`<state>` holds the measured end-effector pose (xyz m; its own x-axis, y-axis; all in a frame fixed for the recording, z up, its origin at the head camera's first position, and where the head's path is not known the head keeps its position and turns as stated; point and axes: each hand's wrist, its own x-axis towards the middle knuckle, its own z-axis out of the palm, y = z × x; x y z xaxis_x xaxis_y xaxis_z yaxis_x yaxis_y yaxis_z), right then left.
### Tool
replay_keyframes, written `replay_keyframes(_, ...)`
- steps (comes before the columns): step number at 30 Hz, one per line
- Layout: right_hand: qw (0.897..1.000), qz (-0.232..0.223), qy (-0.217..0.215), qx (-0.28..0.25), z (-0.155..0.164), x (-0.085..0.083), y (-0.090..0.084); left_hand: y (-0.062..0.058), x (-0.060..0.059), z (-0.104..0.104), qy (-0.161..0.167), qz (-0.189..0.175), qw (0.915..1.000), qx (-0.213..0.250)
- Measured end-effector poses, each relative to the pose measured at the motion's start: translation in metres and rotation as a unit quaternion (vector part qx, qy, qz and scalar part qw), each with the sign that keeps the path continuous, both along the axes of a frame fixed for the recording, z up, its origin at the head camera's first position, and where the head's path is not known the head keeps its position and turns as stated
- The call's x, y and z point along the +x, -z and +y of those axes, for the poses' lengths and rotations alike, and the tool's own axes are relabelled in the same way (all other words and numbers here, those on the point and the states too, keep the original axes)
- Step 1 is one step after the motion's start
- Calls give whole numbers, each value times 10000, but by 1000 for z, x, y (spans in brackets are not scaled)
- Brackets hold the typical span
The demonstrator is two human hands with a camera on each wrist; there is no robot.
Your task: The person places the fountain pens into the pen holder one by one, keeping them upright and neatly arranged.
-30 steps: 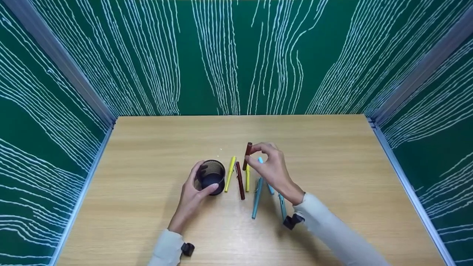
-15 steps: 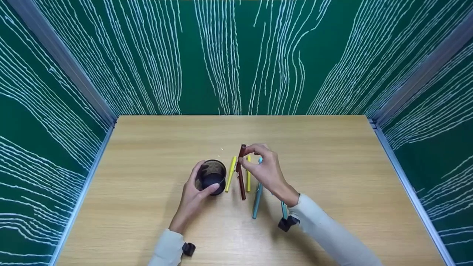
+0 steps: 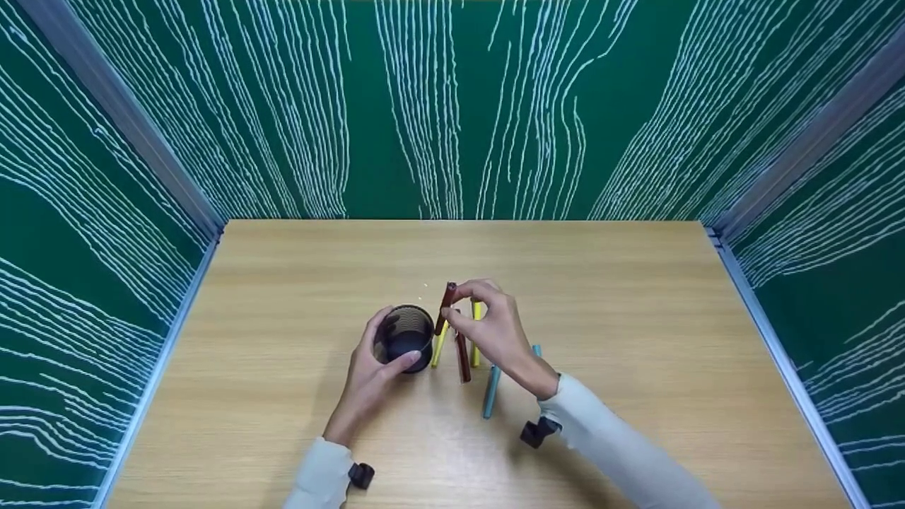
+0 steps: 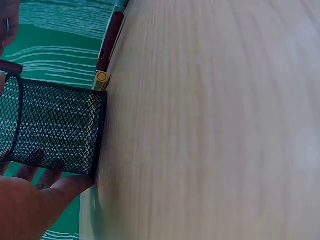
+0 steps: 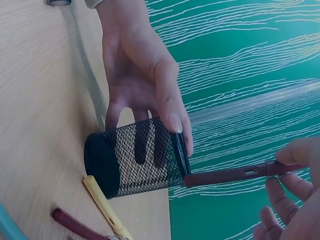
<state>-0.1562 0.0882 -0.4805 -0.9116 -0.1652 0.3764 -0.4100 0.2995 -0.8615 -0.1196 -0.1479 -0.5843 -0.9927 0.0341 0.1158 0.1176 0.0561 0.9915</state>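
My left hand grips a black mesh pen cup that stands upright on the table, thumb at the near side of its rim. Between thumb and index finger, my right hand pinches a dark red pen. The right wrist view shows the pen's lower end right at the cup's rim. Beside the cup lies a yellow pen, partly hidden under the held pen in the head view. Another dark red pen and a second yellow pen lie under my right hand.
A teal pen lies to the right, its upper part hidden by my right hand. Part of another blue pen shows beside the right wrist. Green walls with white lines stand behind and beside the wooden table.
My right hand has moved left and slightly down with the dark red pen, passing over the lying pens to the cup's rim. My left hand stays on the cup.
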Motion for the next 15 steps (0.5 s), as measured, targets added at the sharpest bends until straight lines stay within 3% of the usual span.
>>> replay_keyframes(15, 9998, -195, -39, 64, -11, 4, -6, -1, -1, 1, -45, -43, 9999, 149)
